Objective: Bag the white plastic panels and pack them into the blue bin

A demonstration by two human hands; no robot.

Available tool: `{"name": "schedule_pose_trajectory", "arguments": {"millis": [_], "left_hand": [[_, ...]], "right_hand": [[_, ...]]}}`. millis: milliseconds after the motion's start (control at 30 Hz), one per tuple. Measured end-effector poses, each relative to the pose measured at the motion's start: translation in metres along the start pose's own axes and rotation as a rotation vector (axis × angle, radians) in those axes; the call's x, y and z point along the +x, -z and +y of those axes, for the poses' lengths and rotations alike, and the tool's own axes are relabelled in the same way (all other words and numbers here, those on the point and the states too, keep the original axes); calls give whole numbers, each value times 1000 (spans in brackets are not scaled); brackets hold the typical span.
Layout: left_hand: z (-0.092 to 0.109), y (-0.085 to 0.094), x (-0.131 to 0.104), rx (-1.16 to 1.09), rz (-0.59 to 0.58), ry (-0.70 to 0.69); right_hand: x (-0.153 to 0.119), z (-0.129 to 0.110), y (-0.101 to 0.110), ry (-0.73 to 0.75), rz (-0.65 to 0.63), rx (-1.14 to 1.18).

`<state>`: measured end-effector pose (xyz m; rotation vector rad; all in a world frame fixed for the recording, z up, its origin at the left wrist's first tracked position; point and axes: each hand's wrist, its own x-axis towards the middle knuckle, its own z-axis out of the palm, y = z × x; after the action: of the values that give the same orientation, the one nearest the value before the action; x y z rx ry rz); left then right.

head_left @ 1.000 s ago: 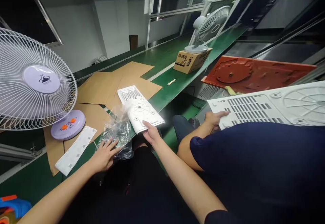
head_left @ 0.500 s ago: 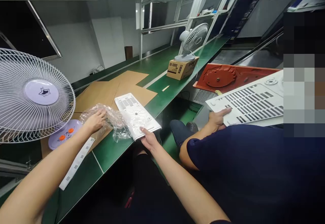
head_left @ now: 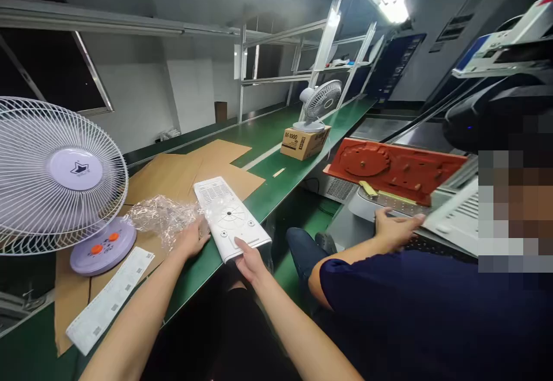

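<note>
A white vented plastic panel (head_left: 235, 219), rectangular with slots at its far end, lies at a slant over the green bench's front edge. My right hand (head_left: 249, 261) is closed on its near end, thumb on top and fingers underneath. Crumpled clear plastic bag (head_left: 162, 217) lies left of the panel, and some film seems to lie over the panel's left side. At the panel's left edge, my left hand (head_left: 193, 238) has its fingers curled at the bag's film; the fingertips are partly hidden.
A lilac fan (head_left: 75, 169) stands left, beside a label strip (head_left: 110, 300) on flattened cardboard (head_left: 190, 168). Farther along the bench (head_left: 276, 196), a small fan (head_left: 319, 104) sits on a carton (head_left: 302, 143). At right, a co-worker's hand (head_left: 395, 229) is near a red fixture (head_left: 389, 168).
My left hand has moved right and nearer, from above the bag to the panel's left edge. My right hand keeps hold of the panel. The co-worker's white panel has moved right.
</note>
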<state>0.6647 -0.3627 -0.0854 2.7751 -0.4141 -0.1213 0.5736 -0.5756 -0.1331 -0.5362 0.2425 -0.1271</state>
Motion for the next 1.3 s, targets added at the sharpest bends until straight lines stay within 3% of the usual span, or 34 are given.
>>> {"name": "schedule_pose_trajectory", "arguments": {"millis": [67, 167, 233, 333, 433, 533, 600, 667, 700, 733, 800, 867, 933, 1000, 1067, 1133, 1300], "left_hand": [[-7, 0, -7, 30, 40, -4], [-18, 11, -14, 6, -6, 6], [-24, 23, -12, -21, -7, 63], [-26, 51, 2, -78, 108, 181], [-7, 102, 30, -173, 319, 232], [27, 172, 58, -272, 590, 180], [46, 213, 66, -364, 844, 48], [54, 234, 64, -440, 1083, -195], [53, 235, 59, -430, 1103, -310], [48, 230, 51, -383, 1014, -386], [32, 201, 31, -235, 616, -397], [12, 157, 10, -149, 226, -300], [-5, 115, -5, -138, 61, -200], [-20, 86, -9, -151, 1, -86], [-31, 74, -2, -188, -9, 37], [-39, 76, 12, -255, 4, 149], [-41, 101, 45, -473, 122, 363]], "right_hand": [[0, -2, 0, -17, 7, -8], [1, -6, -3, -14, -3, -20], [0, -8, -7, 25, 3, -21], [-5, -13, -14, 86, 20, -48], [-19, -23, -21, 120, 28, -115], [-40, -41, -32, 175, 52, -189], [-58, -56, -42, 220, 62, -219], [-80, -69, -55, 265, 73, -242], [-92, -75, -61, 290, 74, -256], [-105, -81, -66, 319, 73, -273], [-129, -88, -74, 379, 76, -314], [-150, -91, -77, 420, 102, -349], [-167, -91, -75, 421, 138, -369], [-182, -90, -69, 389, 169, -387], [-196, -91, -60, 355, 206, -422], [-208, -95, -49, 321, 231, -478], [-232, -109, -12, 306, 257, -618]]}}
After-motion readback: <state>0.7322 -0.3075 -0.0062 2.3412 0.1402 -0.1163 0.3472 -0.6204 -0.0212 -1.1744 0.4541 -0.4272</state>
